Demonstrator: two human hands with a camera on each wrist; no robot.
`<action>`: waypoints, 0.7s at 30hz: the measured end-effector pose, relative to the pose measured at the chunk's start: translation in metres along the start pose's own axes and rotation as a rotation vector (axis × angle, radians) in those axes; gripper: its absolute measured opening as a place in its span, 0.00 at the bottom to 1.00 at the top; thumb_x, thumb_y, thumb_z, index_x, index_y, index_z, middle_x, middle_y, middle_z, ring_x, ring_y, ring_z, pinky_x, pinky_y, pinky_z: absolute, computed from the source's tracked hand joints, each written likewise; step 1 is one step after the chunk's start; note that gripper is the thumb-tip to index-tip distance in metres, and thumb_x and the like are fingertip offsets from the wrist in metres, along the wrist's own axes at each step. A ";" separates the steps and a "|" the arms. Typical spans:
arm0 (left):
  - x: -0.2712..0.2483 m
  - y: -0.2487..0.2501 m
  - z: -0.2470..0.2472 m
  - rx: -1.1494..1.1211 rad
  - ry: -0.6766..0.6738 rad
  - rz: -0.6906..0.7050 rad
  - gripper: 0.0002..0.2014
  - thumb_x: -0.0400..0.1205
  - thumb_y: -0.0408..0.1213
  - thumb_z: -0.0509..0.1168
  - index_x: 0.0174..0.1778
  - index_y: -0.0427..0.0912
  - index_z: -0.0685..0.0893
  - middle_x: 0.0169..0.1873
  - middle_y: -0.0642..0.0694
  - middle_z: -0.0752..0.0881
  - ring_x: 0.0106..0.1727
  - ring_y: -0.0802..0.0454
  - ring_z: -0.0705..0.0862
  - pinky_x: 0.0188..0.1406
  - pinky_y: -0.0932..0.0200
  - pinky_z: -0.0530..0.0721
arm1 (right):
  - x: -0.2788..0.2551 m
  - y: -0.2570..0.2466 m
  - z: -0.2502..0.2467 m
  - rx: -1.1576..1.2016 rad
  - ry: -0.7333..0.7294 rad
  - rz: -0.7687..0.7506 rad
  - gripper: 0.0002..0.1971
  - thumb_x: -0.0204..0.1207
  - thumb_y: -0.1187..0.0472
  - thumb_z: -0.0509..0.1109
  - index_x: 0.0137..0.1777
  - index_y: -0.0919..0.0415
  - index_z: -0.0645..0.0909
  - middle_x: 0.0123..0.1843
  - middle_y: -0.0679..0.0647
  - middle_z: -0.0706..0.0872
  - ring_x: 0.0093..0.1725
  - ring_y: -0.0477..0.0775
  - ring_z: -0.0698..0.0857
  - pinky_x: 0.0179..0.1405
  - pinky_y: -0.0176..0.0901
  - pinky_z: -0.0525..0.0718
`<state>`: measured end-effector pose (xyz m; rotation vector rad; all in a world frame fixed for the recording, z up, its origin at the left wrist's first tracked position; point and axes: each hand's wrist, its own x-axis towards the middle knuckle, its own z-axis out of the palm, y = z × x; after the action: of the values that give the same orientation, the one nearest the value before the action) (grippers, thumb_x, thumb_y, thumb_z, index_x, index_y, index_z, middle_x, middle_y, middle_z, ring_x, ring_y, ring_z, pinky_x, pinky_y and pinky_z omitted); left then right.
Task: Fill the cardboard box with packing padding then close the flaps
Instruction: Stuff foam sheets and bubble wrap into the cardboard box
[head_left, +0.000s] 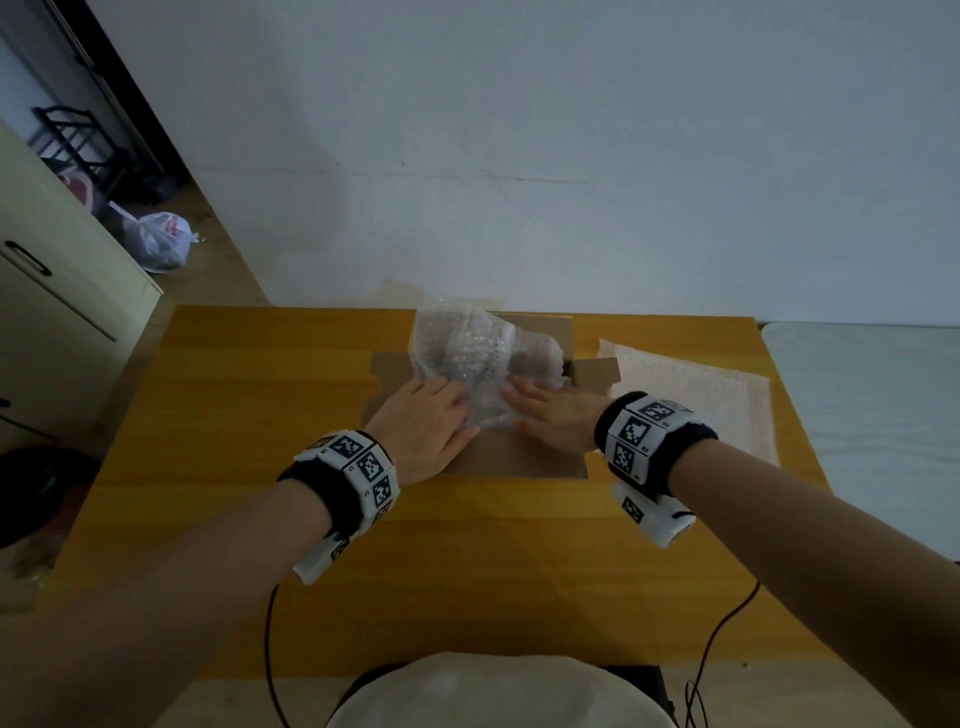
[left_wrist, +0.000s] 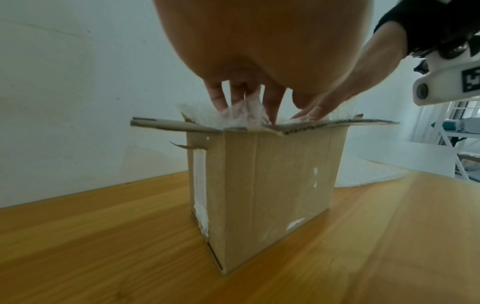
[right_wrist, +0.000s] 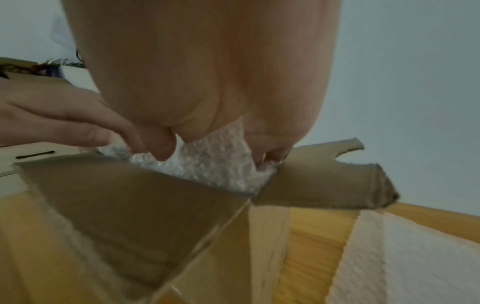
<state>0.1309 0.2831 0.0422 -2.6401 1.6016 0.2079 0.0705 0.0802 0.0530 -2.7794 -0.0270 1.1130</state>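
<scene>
The brown cardboard box (head_left: 519, 462) stands on the yellow table with its flaps folded outward. A crumpled wad of bubble wrap (head_left: 467, 353) bulges out of its opening. My left hand (head_left: 431, 410) lies flat on the wad's near left side, and my right hand (head_left: 545, 410) presses on its near right side. The left wrist view shows the box (left_wrist: 265, 185) from the side, with straight fingers (left_wrist: 233, 96) pushing the bubble wrap (left_wrist: 244, 115) down at the rim. In the right wrist view, bubble wrap (right_wrist: 213, 164) sits between the open flaps (right_wrist: 324, 181).
A second flat sheet of white padding (head_left: 691, 400) lies on the table (head_left: 260, 415) right of the box. A white wall stands just behind the table. A cabinet (head_left: 62, 291) is at the left, a pale surface (head_left: 872, 405) at the right.
</scene>
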 end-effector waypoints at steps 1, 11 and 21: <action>0.000 0.001 0.000 -0.014 0.024 0.002 0.31 0.84 0.54 0.36 0.64 0.43 0.79 0.64 0.46 0.78 0.64 0.48 0.75 0.67 0.52 0.72 | 0.002 0.000 -0.001 0.004 -0.015 0.012 0.28 0.86 0.45 0.40 0.83 0.48 0.38 0.85 0.49 0.36 0.85 0.54 0.42 0.84 0.54 0.42; 0.027 0.007 0.007 -0.149 -0.318 -0.194 0.25 0.88 0.51 0.34 0.83 0.54 0.52 0.83 0.52 0.53 0.83 0.48 0.54 0.82 0.48 0.47 | 0.024 0.005 0.001 -0.005 -0.039 0.083 0.28 0.85 0.43 0.37 0.83 0.45 0.40 0.86 0.47 0.40 0.85 0.56 0.44 0.84 0.59 0.45; 0.024 -0.003 -0.002 -0.221 -0.158 -0.173 0.20 0.86 0.37 0.53 0.75 0.55 0.70 0.73 0.49 0.74 0.67 0.42 0.77 0.62 0.46 0.80 | -0.013 -0.002 -0.032 0.117 0.623 -0.028 0.15 0.85 0.52 0.52 0.50 0.58 0.79 0.39 0.51 0.83 0.41 0.57 0.84 0.36 0.44 0.74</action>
<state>0.1446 0.2629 0.0403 -2.8199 1.3654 0.6009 0.0830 0.0767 0.0850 -2.8711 0.0652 0.1976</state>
